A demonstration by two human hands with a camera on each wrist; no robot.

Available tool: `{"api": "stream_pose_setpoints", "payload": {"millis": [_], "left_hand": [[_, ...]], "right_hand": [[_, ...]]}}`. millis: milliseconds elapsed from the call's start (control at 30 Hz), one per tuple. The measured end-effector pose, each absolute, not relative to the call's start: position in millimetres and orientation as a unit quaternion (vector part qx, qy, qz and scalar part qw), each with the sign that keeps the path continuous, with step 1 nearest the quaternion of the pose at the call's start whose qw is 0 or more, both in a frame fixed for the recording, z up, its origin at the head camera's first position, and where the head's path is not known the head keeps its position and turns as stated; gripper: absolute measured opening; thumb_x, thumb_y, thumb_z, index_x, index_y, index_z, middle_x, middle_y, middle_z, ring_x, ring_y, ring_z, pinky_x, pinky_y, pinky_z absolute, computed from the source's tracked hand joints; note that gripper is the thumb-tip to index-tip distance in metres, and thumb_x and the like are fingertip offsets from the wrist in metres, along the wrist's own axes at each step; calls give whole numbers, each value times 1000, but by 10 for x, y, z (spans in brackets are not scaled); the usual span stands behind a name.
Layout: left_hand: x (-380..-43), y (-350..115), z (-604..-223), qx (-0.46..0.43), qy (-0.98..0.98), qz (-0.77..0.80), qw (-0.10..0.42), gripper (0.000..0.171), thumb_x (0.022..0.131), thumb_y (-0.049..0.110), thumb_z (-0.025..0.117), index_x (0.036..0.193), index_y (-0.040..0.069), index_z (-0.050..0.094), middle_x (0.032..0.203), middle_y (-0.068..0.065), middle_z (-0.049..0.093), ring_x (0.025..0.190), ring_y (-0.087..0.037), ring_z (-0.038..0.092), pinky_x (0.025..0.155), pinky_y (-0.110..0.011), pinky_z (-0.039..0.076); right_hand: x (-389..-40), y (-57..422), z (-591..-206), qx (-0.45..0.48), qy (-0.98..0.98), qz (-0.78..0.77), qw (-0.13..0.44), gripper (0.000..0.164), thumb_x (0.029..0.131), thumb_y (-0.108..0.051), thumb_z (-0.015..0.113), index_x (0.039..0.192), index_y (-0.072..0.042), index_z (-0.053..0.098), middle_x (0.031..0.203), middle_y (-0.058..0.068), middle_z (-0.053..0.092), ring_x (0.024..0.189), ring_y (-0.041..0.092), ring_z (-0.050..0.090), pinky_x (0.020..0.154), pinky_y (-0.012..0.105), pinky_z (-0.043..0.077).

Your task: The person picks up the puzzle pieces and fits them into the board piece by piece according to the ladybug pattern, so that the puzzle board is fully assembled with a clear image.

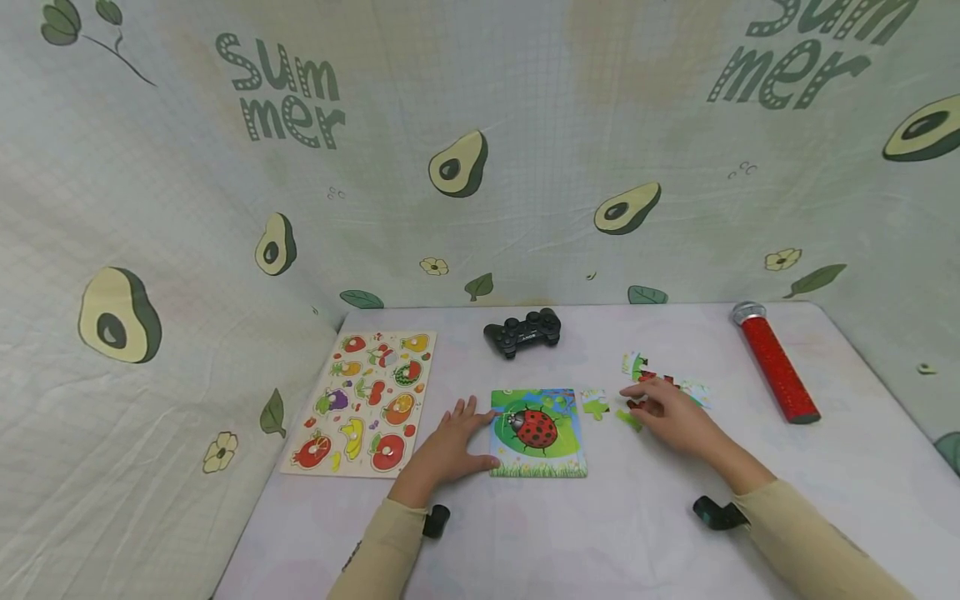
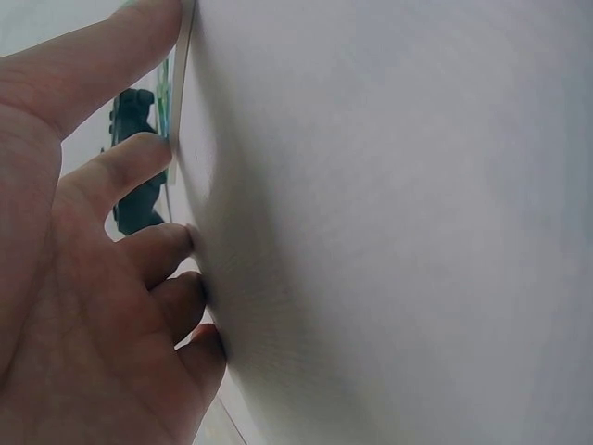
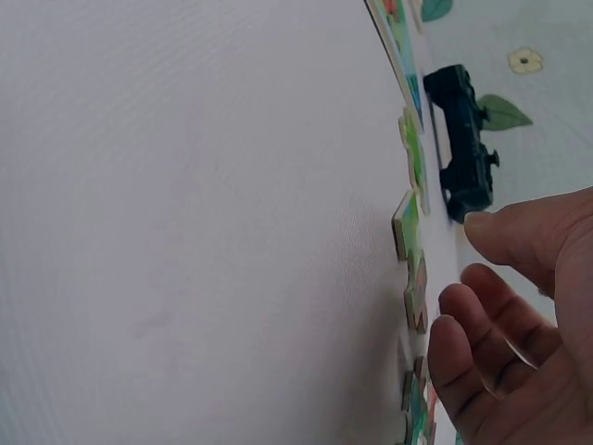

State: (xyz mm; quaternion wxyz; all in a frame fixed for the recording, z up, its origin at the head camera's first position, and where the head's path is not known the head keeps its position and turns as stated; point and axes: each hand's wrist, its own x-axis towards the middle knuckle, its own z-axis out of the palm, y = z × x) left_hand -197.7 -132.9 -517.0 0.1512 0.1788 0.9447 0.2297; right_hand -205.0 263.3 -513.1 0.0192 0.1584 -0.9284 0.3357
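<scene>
Under the half-bent fingers of the right hand (image 1: 671, 417), which stand apart from the thumb and show nothing held between them, lie loose puzzle pieces (image 1: 633, 364), some hidden by the hand. A green piece (image 1: 628, 419) sits just below the thumb; such flat, thin pieces are probably best pinched one at a time by opposite edges, with the thumb coming in low. Left of those fingers, another piece (image 1: 596, 404) lies just beside the ladybird board (image 1: 538, 433). At that board's far side from them, the left hand (image 1: 453, 446) has its fingers spread, index and thumb touching the edge without wrapping it; a light, level press there should steady it. Farther out, the fruit board (image 1: 360, 404) lies left of the left fingers, the black controller (image 1: 522, 332) beyond both hands, the red tube (image 1: 780, 367) right of the right fingers, all on the worktop (image 1: 570, 533).
</scene>
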Motion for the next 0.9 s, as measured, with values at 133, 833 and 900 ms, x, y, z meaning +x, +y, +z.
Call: {"api": "stream_pose_setpoints", "payload": {"millis": [133,833,900], "left_hand": [[-1978,-1331,-5168,181,944,230,151,82,85,46,81,154,20,47,168,-15,20,156,-32,11,126,-50,15],[-1978,-1332,-5166,182,944,229,152,81,85,47,80,154,20,47,168,-15,20,156,-32,10,126,-49,14],[-1978,-1330,-5165,181,944,231,151,81,85,47,80,154,20,47,168,-15,20,156,-32,10,126,-49,14]], "right_hand": [[-2042,2683,-5135,155,-932,328,22,33,90,-3,73,122,-6,71,114,11,66,85,15,58,74,33,53],[-2031,2950,-5157,108,-944,312,10,38,91,-7,74,128,-6,68,102,8,61,83,19,54,64,28,46],[-2018,2974,-5155,100,-946,308,6,39,91,-8,73,130,-7,67,102,8,61,83,20,53,64,27,45]]}}
